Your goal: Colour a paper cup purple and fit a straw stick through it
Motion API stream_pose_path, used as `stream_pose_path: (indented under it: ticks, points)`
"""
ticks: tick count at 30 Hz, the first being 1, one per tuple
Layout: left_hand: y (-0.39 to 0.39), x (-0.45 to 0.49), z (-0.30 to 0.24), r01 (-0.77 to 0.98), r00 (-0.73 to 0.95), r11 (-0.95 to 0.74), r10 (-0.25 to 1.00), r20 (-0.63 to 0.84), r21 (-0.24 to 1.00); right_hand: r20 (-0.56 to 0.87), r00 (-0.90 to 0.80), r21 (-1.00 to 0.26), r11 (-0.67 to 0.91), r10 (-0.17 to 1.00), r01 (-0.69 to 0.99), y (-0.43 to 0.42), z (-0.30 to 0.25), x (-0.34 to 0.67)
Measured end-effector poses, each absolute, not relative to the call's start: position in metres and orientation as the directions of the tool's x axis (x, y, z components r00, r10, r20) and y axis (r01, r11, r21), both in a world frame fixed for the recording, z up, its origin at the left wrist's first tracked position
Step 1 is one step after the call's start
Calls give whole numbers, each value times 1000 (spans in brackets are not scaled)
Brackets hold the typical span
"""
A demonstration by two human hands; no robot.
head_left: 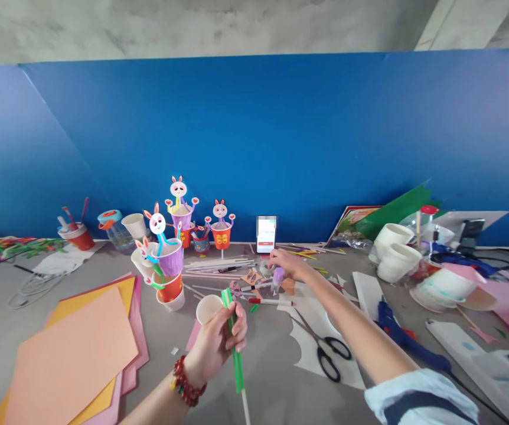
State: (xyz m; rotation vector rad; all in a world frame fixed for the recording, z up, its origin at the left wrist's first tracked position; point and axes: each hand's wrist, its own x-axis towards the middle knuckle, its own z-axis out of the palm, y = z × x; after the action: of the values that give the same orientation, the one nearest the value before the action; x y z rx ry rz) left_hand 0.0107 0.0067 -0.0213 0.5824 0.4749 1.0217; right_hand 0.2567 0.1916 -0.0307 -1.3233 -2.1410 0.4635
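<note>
My left hand [224,334], with a red bead bracelet at the wrist, is closed round green straws [238,372]. A thin white stick [245,406] extends from their lower end. Right behind its thumb is a white paper cup [208,309], mouth up; whether the hand touches it I cannot tell. My right hand [286,263] reaches far across the table, its fingers bent down just in front of an upright phone [266,235]. What those fingertips grip, if anything, is hidden. Under this hand lies a small purple object [277,278], beside paper scraps and a red marker [276,302].
Rabbit-faced cup figures [168,260] stand left of centre. Stacked coloured paper [72,354] covers the near left. Black-handled scissors [325,354] lie on cut white paper below my right forearm. Farther right are a blue glue gun [407,342] and white paper cups [398,260]. A blue partition [254,136] closes the back.
</note>
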Motion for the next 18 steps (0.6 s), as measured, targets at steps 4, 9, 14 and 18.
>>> stream_pose_path:
  ticks: [4,9,14,18]
  points:
    - [6,13,-21,-644,449,391,889,-89,658,255,-469,-670,505,845,545,204,-23,275]
    - [4,17,-14,-639,419,311,908,-21,704,373,-323,-792,480,870,378,183,14,303]
    - [7,18,1,-551,395,188,917,56,813,230,-551,-965,263,803,-19,94,34,292]
    - [11,20,2,-528,538,311,843,28,790,116,-694,-992,47,711,-118,42,22,263]
